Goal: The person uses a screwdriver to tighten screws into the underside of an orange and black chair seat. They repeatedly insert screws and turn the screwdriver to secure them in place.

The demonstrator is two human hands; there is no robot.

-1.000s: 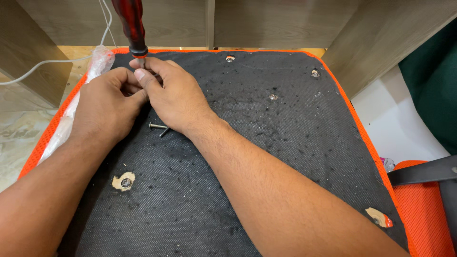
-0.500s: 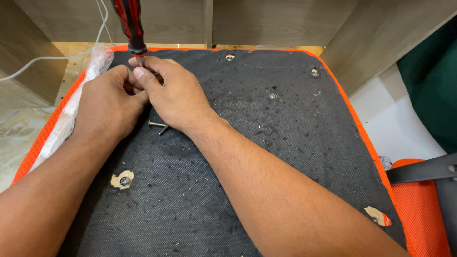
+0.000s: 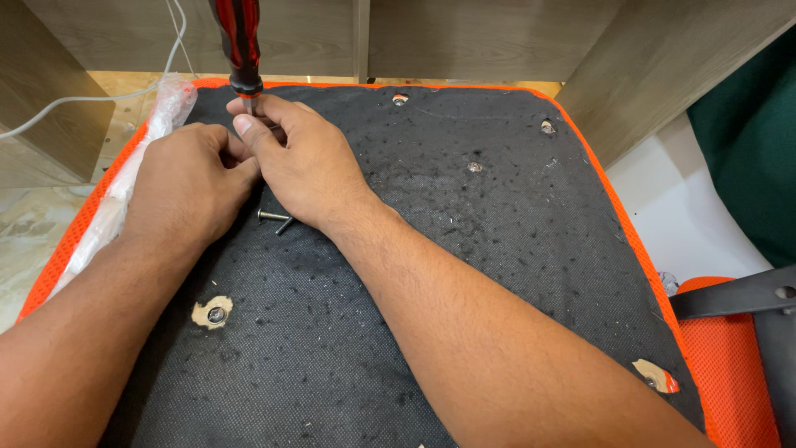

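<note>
A screwdriver [image 3: 238, 41] with a red and black handle stands upright over the far left part of an upturned chair seat [image 3: 464, 274], whose underside is black fabric edged in orange. My right hand [image 3: 303, 162] pinches the metal shaft just below the handle. My left hand [image 3: 186, 178] rests fist-like against it on the left, fingers curled at the shaft; what it holds is hidden. Two loose bolts [image 3: 275, 218] lie on the fabric just below my right hand.
Bolt holes [image 3: 216, 314] dot the fabric, some torn open to the wood at the near left, near right [image 3: 653, 375] and far edge. A clear plastic bag [image 3: 124, 178] lies along the left edge. Wooden panels stand behind, a white cable at far left, a black metal arm [image 3: 738, 292] at right.
Both hands stay at the screwdriver shaft with only slight finger shifts. The view has moved a little; the seat and bolts have not moved.
</note>
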